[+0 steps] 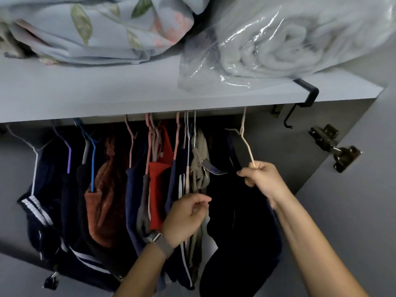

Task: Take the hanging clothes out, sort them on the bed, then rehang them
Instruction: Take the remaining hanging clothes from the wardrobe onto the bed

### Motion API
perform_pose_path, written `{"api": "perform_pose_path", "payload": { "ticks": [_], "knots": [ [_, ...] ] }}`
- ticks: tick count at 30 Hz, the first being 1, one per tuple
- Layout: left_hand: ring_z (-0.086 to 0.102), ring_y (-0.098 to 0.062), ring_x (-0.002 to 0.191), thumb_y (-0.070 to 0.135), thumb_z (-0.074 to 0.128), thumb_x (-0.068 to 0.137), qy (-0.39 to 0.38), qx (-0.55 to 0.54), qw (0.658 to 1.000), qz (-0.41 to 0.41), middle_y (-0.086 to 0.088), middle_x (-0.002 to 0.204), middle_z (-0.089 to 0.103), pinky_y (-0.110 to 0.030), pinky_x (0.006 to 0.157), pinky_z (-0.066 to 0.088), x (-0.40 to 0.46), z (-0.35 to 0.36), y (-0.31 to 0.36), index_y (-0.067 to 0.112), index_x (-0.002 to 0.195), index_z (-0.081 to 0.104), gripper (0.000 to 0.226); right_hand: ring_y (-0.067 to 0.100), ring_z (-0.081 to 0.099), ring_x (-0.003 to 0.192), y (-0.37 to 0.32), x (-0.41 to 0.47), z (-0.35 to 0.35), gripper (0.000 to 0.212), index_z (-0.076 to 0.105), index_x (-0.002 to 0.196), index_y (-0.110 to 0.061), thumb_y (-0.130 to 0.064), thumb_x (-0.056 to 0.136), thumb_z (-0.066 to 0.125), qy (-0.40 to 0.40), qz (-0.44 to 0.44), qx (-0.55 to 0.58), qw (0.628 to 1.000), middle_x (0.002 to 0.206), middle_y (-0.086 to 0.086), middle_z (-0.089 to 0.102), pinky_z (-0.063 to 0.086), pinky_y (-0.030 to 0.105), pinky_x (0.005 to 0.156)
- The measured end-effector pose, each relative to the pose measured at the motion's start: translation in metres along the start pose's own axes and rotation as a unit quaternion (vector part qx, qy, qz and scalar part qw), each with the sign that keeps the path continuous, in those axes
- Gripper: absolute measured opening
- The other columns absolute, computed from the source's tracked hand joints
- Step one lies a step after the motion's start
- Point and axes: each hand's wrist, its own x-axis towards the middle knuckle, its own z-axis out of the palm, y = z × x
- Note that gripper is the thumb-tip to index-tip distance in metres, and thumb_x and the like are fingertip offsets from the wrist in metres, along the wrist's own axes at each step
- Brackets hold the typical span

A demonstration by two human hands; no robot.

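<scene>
Several garments hang on coloured hangers under a grey wardrobe shelf: a navy striped one at the left, a rust-brown one, a red one and an olive one. At the right hangs a black garment on a cream hanger. My right hand grips the hanger's lower arm together with the garment's shoulder. My left hand, with a watch on the wrist, is beside the black garment with curled fingers, thumb meeting fingertips; whether it pinches cloth is unclear.
On the shelf lie a folded floral quilt and a blanket in a clear plastic bag. A black hook clips over the shelf's right end. The open door with its metal hinge stands at the right.
</scene>
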Motion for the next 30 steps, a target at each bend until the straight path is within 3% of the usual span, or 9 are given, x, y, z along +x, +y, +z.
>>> {"api": "perform_pose_path", "payload": {
  "ticks": [6, 11, 14, 16, 19, 21, 23, 26, 30],
  "knots": [
    [0.056, 0.003, 0.078, 0.015, 0.056, 0.09, 0.03, 0.005, 0.994, 0.109, 0.011, 0.09, 0.059, -0.005, 0.067, 0.038, -0.008, -0.001, 0.027, 0.02, 0.099, 0.07, 0.017, 0.011, 0.025, 0.039, 0.018, -0.063, -0.018, 0.054, 0.026, 0.048, -0.018, 0.011, 0.081, 0.056, -0.059, 0.008, 0.073, 0.996, 0.039, 0.001, 0.03, 0.021, 0.019, 0.041],
    [0.054, 0.006, 0.086, 0.013, 0.052, 0.093, 0.059, 0.023, 0.988, 0.14, 0.003, 0.105, 0.057, -0.002, 0.073, 0.038, -0.006, -0.001, 0.034, 0.016, 0.109, 0.064, 0.02, 0.011, 0.025, 0.04, 0.034, -0.105, -0.035, 0.054, 0.024, 0.051, -0.019, 0.013, 0.077, 0.059, -0.053, 0.007, 0.067, 0.996, 0.043, 0.0, 0.026, 0.022, 0.02, 0.043],
    [0.049, -0.006, 0.115, 0.018, 0.048, 0.095, 0.043, 0.078, 0.984, 0.152, 0.0, 0.126, 0.05, -0.021, 0.1, 0.039, -0.001, 0.005, 0.034, 0.016, 0.125, 0.055, 0.031, 0.01, 0.026, 0.039, 0.04, -0.131, -0.045, 0.048, 0.022, 0.053, -0.019, 0.001, 0.065, 0.064, -0.071, 0.013, 0.031, 0.997, 0.044, -0.001, 0.024, 0.025, 0.018, 0.042],
    [0.028, -0.015, 0.136, 0.021, 0.045, 0.096, 0.014, 0.182, 0.965, 0.19, 0.004, 0.142, 0.039, -0.039, 0.114, 0.024, 0.002, 0.011, 0.039, 0.021, 0.136, 0.044, 0.04, 0.009, 0.027, 0.04, 0.045, -0.151, -0.051, 0.046, 0.023, 0.051, -0.021, -0.002, 0.064, 0.063, -0.091, 0.019, 0.005, 0.996, 0.044, 0.0, 0.024, 0.025, 0.018, 0.045],
    [0.004, -0.016, 0.144, 0.038, 0.039, 0.097, -0.04, 0.299, 0.922, 0.244, 0.013, 0.152, 0.022, -0.041, 0.112, 0.008, 0.005, 0.018, 0.045, 0.037, 0.143, 0.028, 0.047, 0.007, 0.026, 0.04, 0.051, -0.177, -0.06, 0.049, 0.024, 0.048, -0.025, -0.001, 0.065, 0.063, -0.129, 0.025, -0.024, 0.991, 0.044, -0.004, 0.024, 0.024, 0.023, 0.048],
    [0.011, -0.015, 0.143, 0.051, 0.033, 0.093, -0.088, 0.333, 0.904, 0.253, 0.014, 0.145, 0.034, -0.042, 0.111, 0.006, 0.011, 0.021, 0.041, 0.04, 0.135, 0.037, 0.044, 0.007, 0.026, 0.041, 0.052, -0.191, -0.067, 0.05, 0.024, 0.048, -0.026, 0.0, 0.065, 0.063, -0.155, 0.029, -0.037, 0.987, 0.044, -0.005, 0.024, 0.026, 0.025, 0.05],
    [0.036, -0.015, 0.129, 0.055, 0.03, 0.09, -0.134, 0.32, 0.907, 0.237, 0.012, 0.113, 0.056, -0.04, 0.108, 0.016, 0.014, 0.019, 0.034, 0.031, 0.103, 0.053, 0.036, 0.008, 0.025, 0.042, 0.054, -0.202, -0.076, 0.051, 0.023, 0.051, -0.026, 0.0, 0.067, 0.064, -0.178, 0.029, -0.045, 0.983, 0.046, -0.004, 0.023, 0.025, 0.027, 0.052],
    [0.047, -0.014, 0.083, 0.054, 0.022, 0.085, -0.151, 0.253, 0.915, 0.275, 0.013, 0.073, 0.047, -0.038, 0.082, 0.04, 0.007, 0.014, 0.022, 0.028, 0.077, 0.042, 0.033, 0.009, 0.022, 0.045, 0.055, -0.213, -0.088, 0.054, 0.022, 0.052, -0.024, -0.006, 0.073, 0.069, -0.185, 0.018, -0.113, 0.976, 0.048, -0.004, 0.023, 0.021, 0.023, 0.049],
    [0.047, -0.006, 0.07, 0.046, 0.033, 0.086, -0.134, 0.16, 0.94, 0.27, 0.01, 0.063, 0.049, -0.034, 0.069, 0.039, -0.018, 0.013, 0.022, 0.032, 0.068, 0.044, 0.025, 0.012, 0.022, 0.051, 0.056, -0.218, -0.104, 0.055, 0.027, 0.052, -0.019, -0.019, 0.08, 0.074, -0.14, -0.017, -0.233, 0.962, 0.052, 0.0, 0.024, 0.02, 0.028, 0.051]
  ]
}}
